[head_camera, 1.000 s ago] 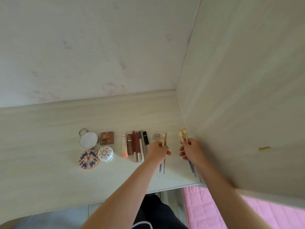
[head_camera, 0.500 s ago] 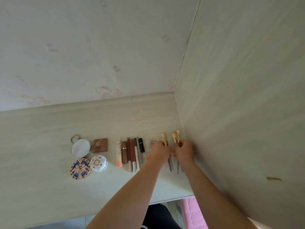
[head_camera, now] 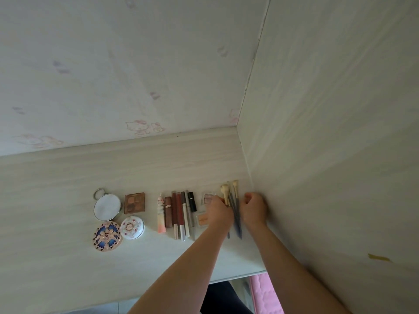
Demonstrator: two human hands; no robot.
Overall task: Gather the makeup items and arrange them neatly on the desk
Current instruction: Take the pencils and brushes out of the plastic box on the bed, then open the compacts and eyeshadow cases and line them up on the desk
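Several makeup brushes (head_camera: 235,208) with cream tips and dark handles lie bunched on the desk (head_camera: 68,257), tips pointing away from me. My left hand (head_camera: 218,211) rests on their left side with its fingers closed over the handles. My right hand (head_camera: 255,207) sits curled against their right side, close to the side panel. To the left lie a small clear palette (head_camera: 208,197), an orange blush pan (head_camera: 202,219), a black lipstick (head_camera: 192,201) and a row of lip tubes (head_camera: 176,214). Further left are a brown eyeshadow palette (head_camera: 134,202) and three round compacts (head_camera: 106,207).
A tall wooden side panel (head_camera: 328,155) rises right beside my right hand. The back wall (head_camera: 113,75) with faint pink cartoon stickers stands behind the desk. The desk's front edge runs under my forearms, with a pink mat (head_camera: 265,295) on the floor below.
My right hand brought its brushes left to meet the ones at my left hand. The brushes now lie bunched together between both hands. The view has shifted slightly.
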